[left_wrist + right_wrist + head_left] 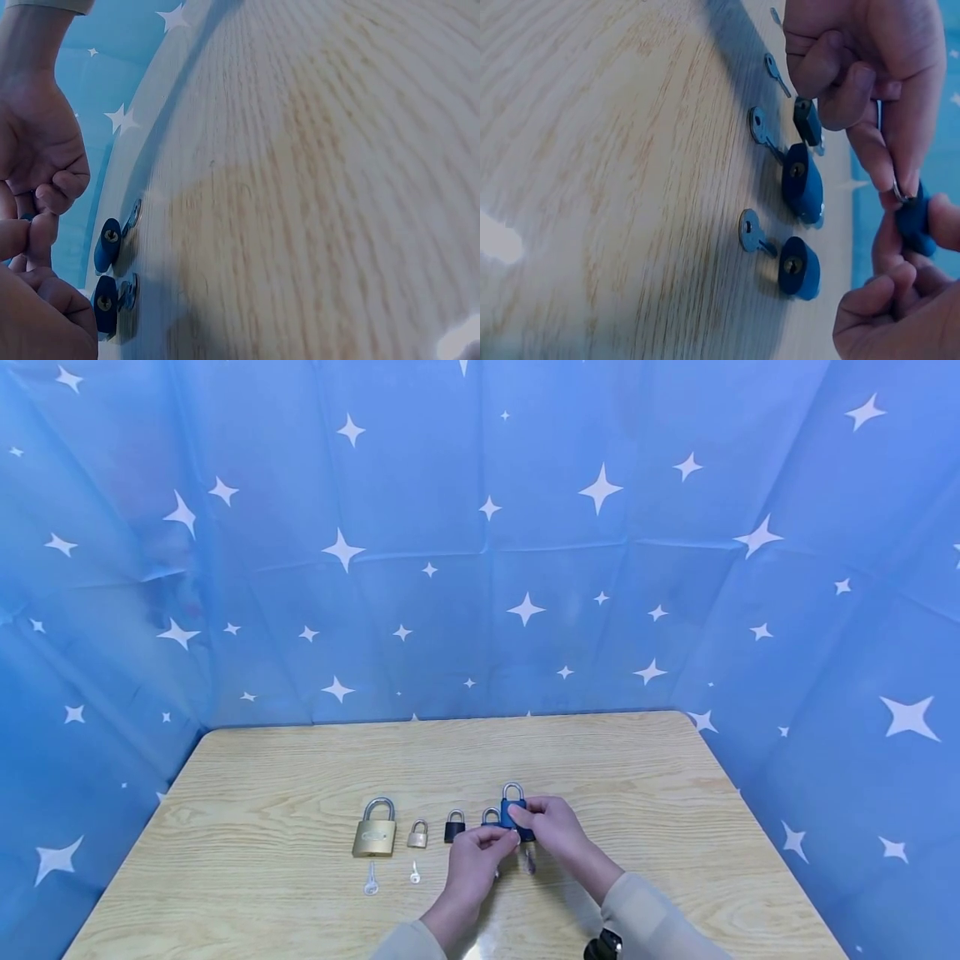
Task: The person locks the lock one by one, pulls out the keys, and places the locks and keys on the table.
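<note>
My right hand (pixel 558 831) grips a blue padlock (pixel 513 810) by its body, shackle upward, above the table. At its lower end my left hand (pixel 474 864) pinches a small silver key (pixel 898 192); how far it sits in the keyhole is hidden by fingers. In the right wrist view, two more blue padlocks (pixel 801 184) stand below the hands, with a silver key (pixel 750 231) in front of each. The left wrist view shows a blue padlock (pixel 109 246) with its keyhole facing the camera, beside my curled fingers.
Left of my hands stand a large brass padlock (pixel 374 838), a small brass padlock (pixel 417 838) and a black padlock (pixel 454 831). Keys (pixel 371 880) lie before the brass ones. A blue star-patterned curtain (pixel 480 568) surrounds the wooden table (pixel 300 777).
</note>
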Available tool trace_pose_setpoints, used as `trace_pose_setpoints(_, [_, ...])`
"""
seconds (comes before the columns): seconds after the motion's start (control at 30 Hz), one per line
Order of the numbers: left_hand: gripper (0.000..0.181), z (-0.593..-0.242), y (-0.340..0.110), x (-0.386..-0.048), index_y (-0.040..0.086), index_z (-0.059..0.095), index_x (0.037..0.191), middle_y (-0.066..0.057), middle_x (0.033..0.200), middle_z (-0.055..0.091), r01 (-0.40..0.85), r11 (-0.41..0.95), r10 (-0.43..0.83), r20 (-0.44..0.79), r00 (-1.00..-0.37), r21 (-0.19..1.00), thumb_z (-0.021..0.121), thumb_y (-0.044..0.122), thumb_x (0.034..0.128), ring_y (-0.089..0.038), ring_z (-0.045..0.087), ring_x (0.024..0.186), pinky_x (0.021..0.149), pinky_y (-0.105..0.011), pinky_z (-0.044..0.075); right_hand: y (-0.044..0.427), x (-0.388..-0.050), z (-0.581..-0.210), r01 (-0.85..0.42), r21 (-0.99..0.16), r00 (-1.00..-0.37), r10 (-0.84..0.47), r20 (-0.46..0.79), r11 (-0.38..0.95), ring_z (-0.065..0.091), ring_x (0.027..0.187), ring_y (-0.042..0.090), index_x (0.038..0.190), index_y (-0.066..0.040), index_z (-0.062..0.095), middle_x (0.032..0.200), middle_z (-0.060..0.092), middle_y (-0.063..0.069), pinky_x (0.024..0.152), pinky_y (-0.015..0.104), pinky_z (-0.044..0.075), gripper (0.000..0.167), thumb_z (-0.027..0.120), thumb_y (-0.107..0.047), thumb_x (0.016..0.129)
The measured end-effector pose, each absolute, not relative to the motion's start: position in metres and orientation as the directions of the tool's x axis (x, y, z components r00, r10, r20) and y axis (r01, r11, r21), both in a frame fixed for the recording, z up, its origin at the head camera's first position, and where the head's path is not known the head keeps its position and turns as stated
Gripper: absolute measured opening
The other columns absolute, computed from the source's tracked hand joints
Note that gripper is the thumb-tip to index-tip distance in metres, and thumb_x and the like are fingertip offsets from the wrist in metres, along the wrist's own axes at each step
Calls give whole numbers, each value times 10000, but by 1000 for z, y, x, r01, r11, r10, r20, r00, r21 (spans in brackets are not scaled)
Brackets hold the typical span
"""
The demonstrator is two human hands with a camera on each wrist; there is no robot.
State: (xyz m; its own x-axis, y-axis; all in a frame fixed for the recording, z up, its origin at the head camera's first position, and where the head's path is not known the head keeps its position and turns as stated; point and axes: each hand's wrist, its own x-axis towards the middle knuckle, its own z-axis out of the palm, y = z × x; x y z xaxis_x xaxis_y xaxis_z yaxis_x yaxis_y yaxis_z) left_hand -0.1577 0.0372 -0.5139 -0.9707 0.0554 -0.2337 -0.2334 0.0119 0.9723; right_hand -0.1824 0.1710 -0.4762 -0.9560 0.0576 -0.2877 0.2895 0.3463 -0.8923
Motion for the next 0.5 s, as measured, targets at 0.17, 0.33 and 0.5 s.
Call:
trace_pose_setpoints(0.17, [165,-514,39,-157,26,736,928,-54,792,735,-240,6,66,-240,-968,971,750,157,829,-83,539,599,474,-156,356,173,-184,-477,293,-887,-956,78,-284,356,569,851,147,948,-5,715,890,693,42,738,253,402,232,645,-225,931])
trace_pose_setpoints(0.33, [176,-514,41,-156,34,730,941,-65,796,726,-239,17,79,-239,-968,971,752,168,830,-103,590,650,517,-169,386,175,-184,-477,304,-879,-952,82,-295,367,564,861,161,958,-9,716,905,694,47,732,261,391,242,643,-239,933])
trace_pose_setpoints(0.5, [184,-515,42,-155,26,720,962,-135,851,733,-239,26,86,-240,-967,971,738,164,842,-107,601,660,525,-170,393,176,-184,-479,297,-880,-954,80,-288,370,558,846,157,931,-12,721,878,690,34,730,264,381,226,648,-226,928])
